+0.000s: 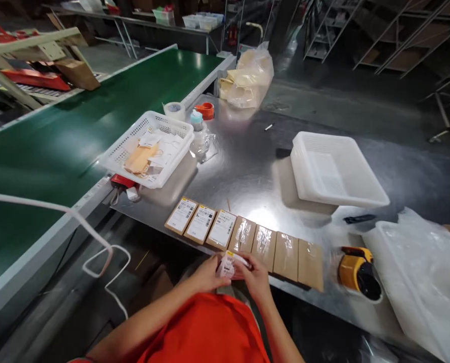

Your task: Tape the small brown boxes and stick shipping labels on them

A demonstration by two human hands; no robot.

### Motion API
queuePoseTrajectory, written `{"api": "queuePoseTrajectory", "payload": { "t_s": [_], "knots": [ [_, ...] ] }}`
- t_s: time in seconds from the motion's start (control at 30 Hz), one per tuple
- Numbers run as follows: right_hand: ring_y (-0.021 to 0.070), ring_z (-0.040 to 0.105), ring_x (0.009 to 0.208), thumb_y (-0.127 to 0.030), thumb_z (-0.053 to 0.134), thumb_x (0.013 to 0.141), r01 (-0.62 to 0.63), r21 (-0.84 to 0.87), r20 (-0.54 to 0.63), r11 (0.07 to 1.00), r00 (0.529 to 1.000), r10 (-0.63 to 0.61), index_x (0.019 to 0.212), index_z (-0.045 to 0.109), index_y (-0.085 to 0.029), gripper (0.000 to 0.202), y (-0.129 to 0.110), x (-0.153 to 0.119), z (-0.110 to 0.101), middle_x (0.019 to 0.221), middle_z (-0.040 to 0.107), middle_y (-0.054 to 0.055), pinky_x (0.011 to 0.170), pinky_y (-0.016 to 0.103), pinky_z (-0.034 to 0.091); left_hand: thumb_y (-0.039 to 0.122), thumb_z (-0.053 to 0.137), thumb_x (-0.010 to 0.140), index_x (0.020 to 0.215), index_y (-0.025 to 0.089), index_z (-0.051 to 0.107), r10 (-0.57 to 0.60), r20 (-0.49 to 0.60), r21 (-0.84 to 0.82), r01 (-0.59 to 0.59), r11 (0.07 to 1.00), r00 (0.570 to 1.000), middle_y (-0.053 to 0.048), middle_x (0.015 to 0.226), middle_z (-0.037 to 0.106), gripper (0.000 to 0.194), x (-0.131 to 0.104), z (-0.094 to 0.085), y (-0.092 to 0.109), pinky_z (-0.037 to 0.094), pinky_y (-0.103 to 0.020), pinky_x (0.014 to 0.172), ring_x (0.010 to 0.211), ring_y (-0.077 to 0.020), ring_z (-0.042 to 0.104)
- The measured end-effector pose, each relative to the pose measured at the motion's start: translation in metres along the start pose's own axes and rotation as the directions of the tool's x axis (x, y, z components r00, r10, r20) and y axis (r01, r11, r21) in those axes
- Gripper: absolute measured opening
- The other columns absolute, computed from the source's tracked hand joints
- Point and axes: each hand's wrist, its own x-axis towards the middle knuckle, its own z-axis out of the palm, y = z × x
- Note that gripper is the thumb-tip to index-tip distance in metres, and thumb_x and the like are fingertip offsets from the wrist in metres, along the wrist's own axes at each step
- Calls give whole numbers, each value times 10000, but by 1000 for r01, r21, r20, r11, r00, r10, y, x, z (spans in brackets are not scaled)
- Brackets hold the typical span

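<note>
a small white label (228, 264) is pinched between the left hand (208, 275) and right hand (255, 278) at the near table edge (247, 166), just beside a row of boxes (243, 237).

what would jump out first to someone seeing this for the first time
A row of flat brown packets lines the near edge of the metal table, the three on the left bearing white labels. Just in front, the left hand and right hand pinch a small white label together. A green conveyor belt fills the left side, and a yellow tape dispenser sits right of the row.
</note>
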Motion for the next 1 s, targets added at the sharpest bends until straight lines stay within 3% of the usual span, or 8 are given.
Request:
{"api": "queuePoseTrajectory", "payload": {
  "t_s": [0.07,0.17,0.33,0.47,0.57,0.7,0.9,1.0],
  "knots": [
    [244,667,777,-451,698,693,56,-65,-9,996,998,-57,849,717,-201,295,6,-7,-1,853,735,74,747,360,527,454,754,640,1127,164,630,-15,-89,-152,1,988,996,-95,1103,662,580,7,12,4,457,-334,876,955,-230,597],
    [234,657,757,-406,651,738,100,-117,-77,988,991,-110,830,713,-211,224,11,-13,-1,827,727,66,724,349,519,546,682,687,794,135,646,-107,-134,-322,59,945,985,-39,747,646,426,18,30,9,465,-288,701,696,-165,572],
    [212,616,660,-442,688,683,25,-39,-177,999,984,-32,716,692,-191,253,21,-7,-6,697,688,47,629,329,502,584,643,697,682,149,588,-184,-333,-283,88,955,925,8,629,564,439,27,57,3,397,-238,582,614,-132,495],
    [204,590,604,-539,670,657,1,-70,-195,998,981,-15,646,687,-178,361,36,30,-15,645,676,56,572,330,480,621,619,703,593,165,518,-245,-426,-265,139,954,871,42,543,476,479,26,67,-11,327,-223,507,536,-107,424],
    [254,603,828,-523,648,672,46,-146,-282,988,956,-86,662,696,-179,348,40,76,-22,841,692,105,775,409,471,665,635,663,598,166,515,-301,-426,-302,179,936,853,42,534,488,517,19,69,-26,341,-226,494,523,-110,439],
    [319,485,1109,-422,607,749,32,-414,-385,910,899,-207,705,718,-196,257,42,124,-21,1130,642,131,975,527,288,716,650,598,701,134,601,-358,-369,-341,233,911,858,-13,633,601,593,7,70,-48,409,-255,545,575,-136,508],
    [313,482,1087,-419,506,850,32,-633,-351,774,879,-323,758,722,-221,307,61,138,-10,1102,659,93,952,545,237,687,635,619,735,145,694,-387,-250,-289,313,905,888,-45,661,662,557,-15,68,-73,456,-317,581,597,-192,567],
    [320,479,1117,-436,440,891,-3,-718,-363,696,855,-371,1012,690,-189,372,63,135,-8,1207,603,140,949,536,272,576,725,564,676,196,741,-374,-151,-229,336,914,915,-32,675,701,396,-34,62,-72,494,-351,620,637,-243,618]
  ]
}}
